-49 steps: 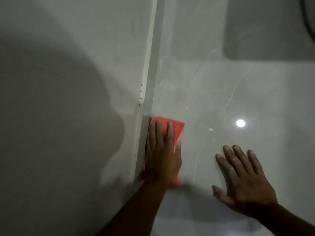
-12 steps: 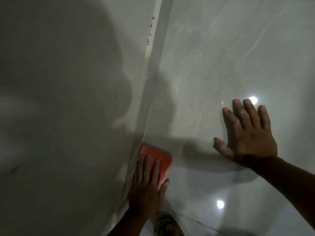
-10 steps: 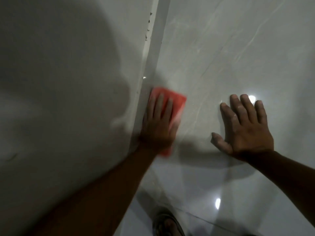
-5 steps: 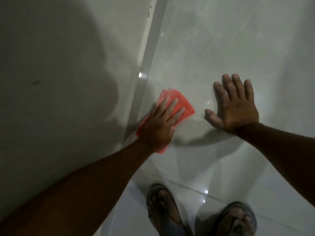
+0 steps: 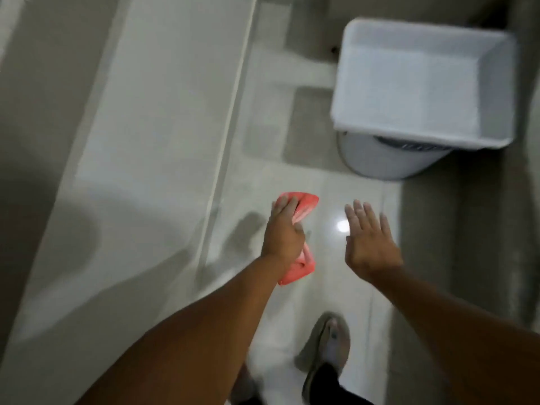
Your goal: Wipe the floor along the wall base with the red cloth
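Left hand gripping cloth, hanging just right of wall base; right hand spread, empty.

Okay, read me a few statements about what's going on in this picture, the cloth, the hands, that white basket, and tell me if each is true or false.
1. The left hand holds the red cloth. True.
2. The right hand grips a second cloth. False: it is open with fingers spread, and holds nothing.
3. A white basket sits at the upper right on top of a round white container. True.
4. The red cloth lies inside the basket. False: it is in the left hand, well clear of the basket.
5. The person is barefoot. False: a sandal shows on the foot below.
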Available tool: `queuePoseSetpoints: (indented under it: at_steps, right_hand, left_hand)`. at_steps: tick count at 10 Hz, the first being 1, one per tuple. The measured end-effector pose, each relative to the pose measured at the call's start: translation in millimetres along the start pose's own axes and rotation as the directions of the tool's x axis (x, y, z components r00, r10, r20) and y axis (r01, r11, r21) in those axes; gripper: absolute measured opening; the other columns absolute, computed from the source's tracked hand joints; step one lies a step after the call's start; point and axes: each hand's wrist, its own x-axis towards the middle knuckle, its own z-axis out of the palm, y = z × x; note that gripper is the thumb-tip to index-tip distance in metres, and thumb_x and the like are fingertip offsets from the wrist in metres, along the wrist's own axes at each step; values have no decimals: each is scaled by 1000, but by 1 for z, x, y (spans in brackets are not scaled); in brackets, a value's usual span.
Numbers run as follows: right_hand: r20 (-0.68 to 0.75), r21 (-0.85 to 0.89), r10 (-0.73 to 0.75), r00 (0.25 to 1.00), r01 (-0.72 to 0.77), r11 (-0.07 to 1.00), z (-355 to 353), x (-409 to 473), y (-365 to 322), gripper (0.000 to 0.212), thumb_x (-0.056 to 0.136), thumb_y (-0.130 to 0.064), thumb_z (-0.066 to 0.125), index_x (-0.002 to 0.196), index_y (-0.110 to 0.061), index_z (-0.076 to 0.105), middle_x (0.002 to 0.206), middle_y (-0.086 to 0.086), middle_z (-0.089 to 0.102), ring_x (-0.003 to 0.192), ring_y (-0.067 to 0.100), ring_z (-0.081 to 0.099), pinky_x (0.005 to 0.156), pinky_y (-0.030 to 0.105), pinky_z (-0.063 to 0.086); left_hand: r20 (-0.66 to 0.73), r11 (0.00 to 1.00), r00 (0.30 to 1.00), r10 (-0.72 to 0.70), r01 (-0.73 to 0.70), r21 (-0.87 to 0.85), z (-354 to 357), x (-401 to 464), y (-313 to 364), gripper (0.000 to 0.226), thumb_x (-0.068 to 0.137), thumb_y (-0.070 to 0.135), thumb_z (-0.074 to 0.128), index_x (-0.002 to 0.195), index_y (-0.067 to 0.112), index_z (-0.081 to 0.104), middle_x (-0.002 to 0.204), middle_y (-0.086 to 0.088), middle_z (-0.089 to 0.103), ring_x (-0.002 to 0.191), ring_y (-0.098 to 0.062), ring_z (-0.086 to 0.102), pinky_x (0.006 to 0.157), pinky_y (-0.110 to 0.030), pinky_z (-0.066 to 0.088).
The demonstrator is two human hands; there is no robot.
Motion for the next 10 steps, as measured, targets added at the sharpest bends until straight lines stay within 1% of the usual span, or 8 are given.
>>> queuePoseSetpoints:
  at_steps: [1, 3, 5, 6, 7, 8, 9, 10]
  right_hand:
    - [-111, 11, 59, 992, -58, 998, -87, 34, 38, 74, 89, -15, 31, 160, -6, 12, 170, 14, 9, 158, 31, 2, 126, 50, -4]
    - [-108, 4, 145, 983, -146, 989, -172, 135, 130, 76, 91, -9, 29, 160, -8, -3, 171, 14, -5, 158, 28, -10, 127, 48, -8]
    - [-52, 40, 126, 991, -123, 992, -171, 214, 194, 73, 95, -15, 30, 160, -8, -1, 171, 14, -4, 158, 27, -9, 127, 47, -9]
    - [-31, 179, 148, 989, -140, 974, -166, 224, 207, 71, 97, -16, 33, 161, -9, 2, 171, 12, -2, 158, 25, -7, 127, 43, -8]
    - [-55, 429, 254, 966, -207, 879, -182, 211, 216, 75, 94, -5, 43, 161, -15, 10, 171, 6, 7, 158, 21, 3, 129, 38, 1]
    - [-86, 657, 342, 936, -205, 726, -225, 170, 219, 70, 98, -3, 46, 159, -27, 21, 167, -3, 26, 152, 14, 26, 125, 33, 23]
    - [-177, 811, 319, 931, -46, 584, -297, 117, 211, 54, 97, -9, 57, 146, -28, 45, 141, -9, 58, 125, -3, 56, 107, 19, 46]
    - [-320, 900, 224, 921, 221, 376, -388, 56, 190, 43, 76, -37, 73, 118, -33, 66, 110, -4, 76, 99, 9, 73, 77, 22, 60]
  left_hand:
    - [4, 984, 984, 179, -179, 21, 1, 41, 113, 64, 95, -2, 47, 155, 19, 35, 168, -2, 21, 157, -19, 12, 124, -27, 16]
    - [-44, 955, 959, 278, -272, 119, 52, 178, 250, 65, 95, -3, 45, 156, 16, 31, 169, -8, 17, 158, -28, 3, 129, -44, 14]
    - [-75, 934, 971, 225, -193, 302, 139, 288, 272, 69, 100, 12, 56, 159, 21, 20, 171, -4, 10, 158, -32, -2, 129, -48, 9]
    - [-20, 880, 971, 237, -205, 429, 167, 315, 263, 74, 100, 25, 59, 159, 21, 16, 171, -6, 7, 157, -33, -2, 129, -49, 7]
    - [61, 859, 975, 215, -218, 462, 183, 323, 248, 72, 100, 16, 51, 160, 16, 10, 171, -12, 0, 157, -34, -6, 129, -49, 8]
    - [118, 831, 978, 174, -210, 515, 187, 314, 240, 74, 102, 23, 46, 160, 14, 1, 170, -13, -6, 157, -33, -8, 129, -47, 6]
    - [120, 822, 970, 213, -244, 514, 168, 300, 250, 85, 99, 42, 49, 159, 7, 1, 169, -19, -3, 157, -36, -5, 129, -49, 7]
    - [95, 763, 929, 359, -350, 543, 121, 288, 281, 92, 97, 52, 48, 158, 2, 1, 168, -21, -3, 157, -35, -5, 129, -47, 4]
